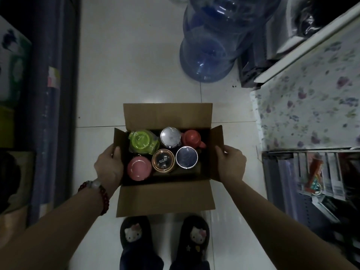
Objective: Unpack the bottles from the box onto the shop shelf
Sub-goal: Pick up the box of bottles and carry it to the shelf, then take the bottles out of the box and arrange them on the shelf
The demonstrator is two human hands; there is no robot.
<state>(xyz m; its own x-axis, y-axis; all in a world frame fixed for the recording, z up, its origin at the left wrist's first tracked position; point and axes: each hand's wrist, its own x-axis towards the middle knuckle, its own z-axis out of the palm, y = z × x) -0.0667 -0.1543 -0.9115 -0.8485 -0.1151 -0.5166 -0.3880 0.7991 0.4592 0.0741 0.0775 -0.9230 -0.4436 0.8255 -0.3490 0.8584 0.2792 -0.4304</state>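
An open cardboard box [165, 197] stands on the white tiled floor in front of my feet. Several bottles stand upright inside it, seen from above: a green one [141, 142], a silver-lidded one [170, 137], a red one [191, 138], a pink one [139, 168], a bronze-lidded one [163, 161] and a dark silver-rimmed one [187, 157]. My left hand [109, 166] grips the box's left side flap. My right hand [230, 164] grips the right side flap. The shop shelf [303, 106], lined with flowered paper, is to the right.
Large blue water jugs [210, 51] stand on the floor behind the box. Dark shelving with packaged goods [321, 178] sits low on the right. Dark rolls and boxes [48, 94] line the left side. My slippers [165, 234] are just behind the box's near flap.
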